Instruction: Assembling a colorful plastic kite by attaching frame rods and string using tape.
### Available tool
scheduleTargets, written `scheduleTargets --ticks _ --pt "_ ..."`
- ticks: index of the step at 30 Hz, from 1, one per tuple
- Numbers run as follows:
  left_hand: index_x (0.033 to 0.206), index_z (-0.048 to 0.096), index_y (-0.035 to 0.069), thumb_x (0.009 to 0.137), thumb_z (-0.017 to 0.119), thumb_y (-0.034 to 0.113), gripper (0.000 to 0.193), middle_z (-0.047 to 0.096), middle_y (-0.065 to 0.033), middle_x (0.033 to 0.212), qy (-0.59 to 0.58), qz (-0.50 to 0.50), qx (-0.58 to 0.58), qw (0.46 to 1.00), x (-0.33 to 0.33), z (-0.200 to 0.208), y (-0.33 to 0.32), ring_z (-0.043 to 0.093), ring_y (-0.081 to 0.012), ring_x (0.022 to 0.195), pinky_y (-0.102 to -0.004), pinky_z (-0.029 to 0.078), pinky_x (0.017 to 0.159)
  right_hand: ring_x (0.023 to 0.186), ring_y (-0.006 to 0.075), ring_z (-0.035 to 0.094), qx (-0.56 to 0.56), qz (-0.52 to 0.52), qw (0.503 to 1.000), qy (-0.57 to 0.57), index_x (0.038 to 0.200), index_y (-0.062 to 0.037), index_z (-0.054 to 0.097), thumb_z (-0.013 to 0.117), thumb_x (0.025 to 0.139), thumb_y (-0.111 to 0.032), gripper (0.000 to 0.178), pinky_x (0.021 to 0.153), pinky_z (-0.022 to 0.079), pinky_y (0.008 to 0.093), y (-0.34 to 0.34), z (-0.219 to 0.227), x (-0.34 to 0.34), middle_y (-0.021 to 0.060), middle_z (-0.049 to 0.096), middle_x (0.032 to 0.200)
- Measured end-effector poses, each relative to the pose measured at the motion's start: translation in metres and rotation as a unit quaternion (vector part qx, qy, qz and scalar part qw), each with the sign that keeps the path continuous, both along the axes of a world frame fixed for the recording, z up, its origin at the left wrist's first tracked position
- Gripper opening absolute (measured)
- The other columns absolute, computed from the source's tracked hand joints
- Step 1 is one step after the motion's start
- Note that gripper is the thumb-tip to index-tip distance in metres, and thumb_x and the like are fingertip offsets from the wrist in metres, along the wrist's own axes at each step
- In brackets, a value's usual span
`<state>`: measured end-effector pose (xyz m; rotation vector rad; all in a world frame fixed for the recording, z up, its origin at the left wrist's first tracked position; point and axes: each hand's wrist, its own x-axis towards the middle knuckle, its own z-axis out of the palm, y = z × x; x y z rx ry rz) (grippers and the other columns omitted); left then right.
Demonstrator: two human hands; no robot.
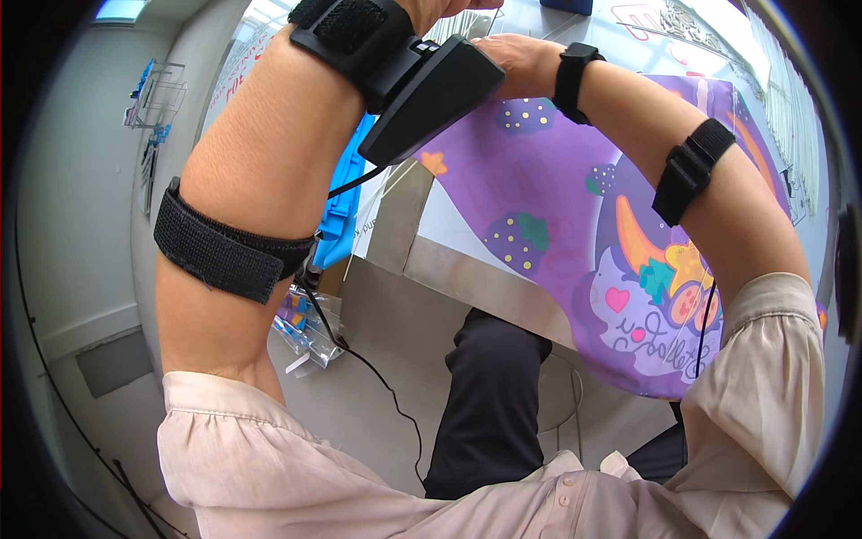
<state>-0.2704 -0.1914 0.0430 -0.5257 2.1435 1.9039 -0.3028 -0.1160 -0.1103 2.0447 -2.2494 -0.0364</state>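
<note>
A glossy purple printed sheet (557,256) with cartoon fruit, stars and hearts lies over the table and hangs past its front edge. My right hand (514,65) is at the sheet's far left part; its fingers are hidden behind the black device on my left wrist. At the top edge of the head view, my left hand (440,9) is mostly cut off, with only a bit of it showing. Whether either hand grips the sheet cannot be seen. A black box-shaped device (435,99) is strapped to my left wrist, and its cable runs down my arm.
The table's metal-coloured front edge (485,292) runs above my knee. Bright blue plastic (339,211) hangs at the table's left side. Clear plastic packets (310,328) are below it. A black cable (382,382) dangles near my leg. A wire rack (162,94) is mounted at the left wall.
</note>
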Motion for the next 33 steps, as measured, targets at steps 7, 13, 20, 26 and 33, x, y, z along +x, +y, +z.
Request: scheduleTargets --ticks 7,13,20,26,33 --pt "0.078 0.054 0.006 0.082 0.057 0.001 0.008 0.043 0.0026 0.054 0.012 0.011 -0.006 1.000 0.004 0.006 0.005 0.040 -0.0080 0.045 -0.0228 0.035 0.041 0.084 0.0290 0.066 -0.012 -0.014 1.000 -0.024 0.099 -0.0004 0.061 0.053 0.086 -0.005 0.017 0.073 0.054 0.0357 -0.001 0.018 0.009 0.0153 0.066 0.086" --pt "0.078 0.054 0.006 0.082 0.057 0.001 0.007 0.043 0.0025 0.055 0.017 0.005 -0.006 1.000 0.000 0.006 0.008 0.040 -0.0082 0.046 -0.0240 0.036 0.043 0.089 0.0297 0.065 -0.095 -0.016 0.995 0.004 0.100 -0.0010 0.061 0.052 0.088 -0.006 0.016 0.078 0.054 0.0352 -0.001 0.028 0.013 0.0159 0.066 0.087" --pt "0.078 0.053 0.006 0.081 0.057 0.001 0.008 0.043 0.0021 0.056 0.025 0.004 0.002 1.000 0.004 0.006 0.010 0.040 -0.0082 0.047 -0.0234 0.036 0.043 0.089 0.0270 0.065 -0.029 0.002 0.999 -0.021 0.082 -0.0029 0.067 0.056 0.083 -0.007 0.012 0.079 0.054 0.0328 0.003 0.023 0.013 0.0122 0.067 0.086" --pt "0.079 0.053 0.005 0.082 0.057 0.000 0.007 0.043 0.0015 0.056 0.044 -0.004 0.000 0.999 0.010 0.006 0.012 0.040 -0.0083 0.047 -0.0235 0.036 0.043 0.094 0.0265 0.064 -0.025 -0.064 0.997 -0.031 0.092 -0.0041 0.066 0.056 0.084 -0.008 0.013 0.080 0.053 0.0327 0.006 0.029 0.017 0.0114 0.065 0.097" --pt "0.078 0.053 0.004 0.081 0.057 -0.001 0.007 0.044 0.0004 0.059 0.004 0.024 -0.020 1.000 0.005 0.010 0.017 0.039 -0.0090 0.049 -0.0219 0.037 0.044 0.091 0.0281 0.063 -0.186 -0.072 0.946 -0.257 0.095 -0.0056 0.062 0.062 0.081 -0.017 0.018 0.080 0.051 0.0337 -0.020 0.028 0.020 0.0109 0.065 0.090"
